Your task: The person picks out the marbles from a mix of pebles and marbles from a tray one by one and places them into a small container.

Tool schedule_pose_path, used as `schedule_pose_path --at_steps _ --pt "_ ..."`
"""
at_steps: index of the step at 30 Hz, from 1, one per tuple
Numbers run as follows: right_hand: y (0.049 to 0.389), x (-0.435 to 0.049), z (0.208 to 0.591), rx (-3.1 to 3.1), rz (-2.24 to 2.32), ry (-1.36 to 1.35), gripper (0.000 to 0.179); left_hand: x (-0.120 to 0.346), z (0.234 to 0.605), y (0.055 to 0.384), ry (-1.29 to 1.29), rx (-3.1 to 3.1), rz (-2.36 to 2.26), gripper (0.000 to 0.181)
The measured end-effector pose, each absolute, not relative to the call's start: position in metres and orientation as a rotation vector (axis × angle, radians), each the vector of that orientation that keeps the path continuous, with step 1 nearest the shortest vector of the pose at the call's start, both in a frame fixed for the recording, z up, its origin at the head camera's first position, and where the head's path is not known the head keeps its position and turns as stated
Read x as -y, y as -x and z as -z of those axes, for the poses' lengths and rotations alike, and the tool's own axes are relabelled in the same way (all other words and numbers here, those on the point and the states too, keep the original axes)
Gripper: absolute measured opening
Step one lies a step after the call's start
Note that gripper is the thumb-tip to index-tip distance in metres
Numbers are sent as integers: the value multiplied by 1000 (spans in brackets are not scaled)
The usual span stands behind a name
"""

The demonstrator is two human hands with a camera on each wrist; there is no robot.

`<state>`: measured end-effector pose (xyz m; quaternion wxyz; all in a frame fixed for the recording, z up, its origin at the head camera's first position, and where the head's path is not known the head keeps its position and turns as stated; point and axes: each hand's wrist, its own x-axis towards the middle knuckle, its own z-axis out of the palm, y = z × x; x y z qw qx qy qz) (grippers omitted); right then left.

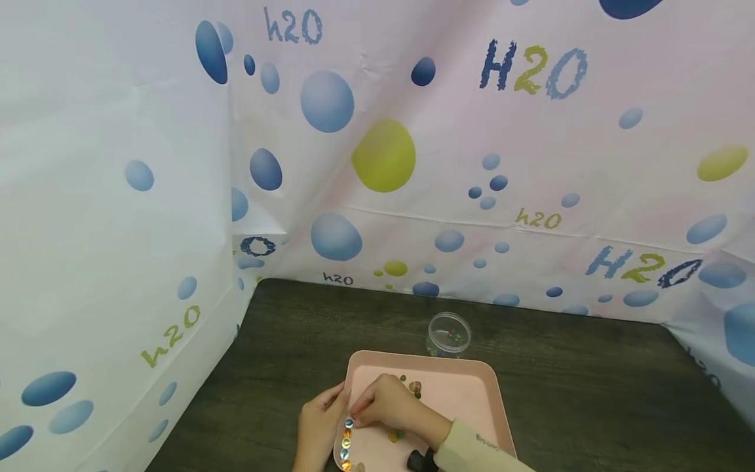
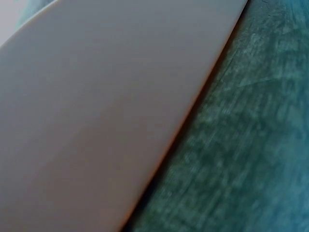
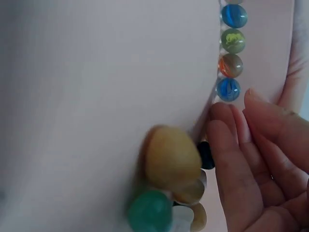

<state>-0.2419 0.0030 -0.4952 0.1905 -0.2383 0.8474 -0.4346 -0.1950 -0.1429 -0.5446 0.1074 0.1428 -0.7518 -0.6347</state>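
Note:
A row of glass marbles, swirled blue, orange and yellow-green, lines the left side of a pink tray. My right hand reaches across the tray to the far end of that row. Its thumb and fingertips stand slightly parted right beside the end blue marble, and no marble shows between them. My left hand holds the tray's left rim between thumb and forefinger. The left wrist view shows only the tray wall and the dark table.
Stones and marbles lie in the tray, including a tan stone and a green one. Behind the tray stands a clear round tub with small pieces inside. A black object is near the right forearm. Patterned sheeting encloses the dark table.

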Motion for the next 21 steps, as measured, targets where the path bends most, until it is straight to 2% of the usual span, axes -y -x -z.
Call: schedule_pose_path --at_steps 21 --pt "239 8 499 -2532 1008 887 6 142 546 195 -409 2239 1811 29"
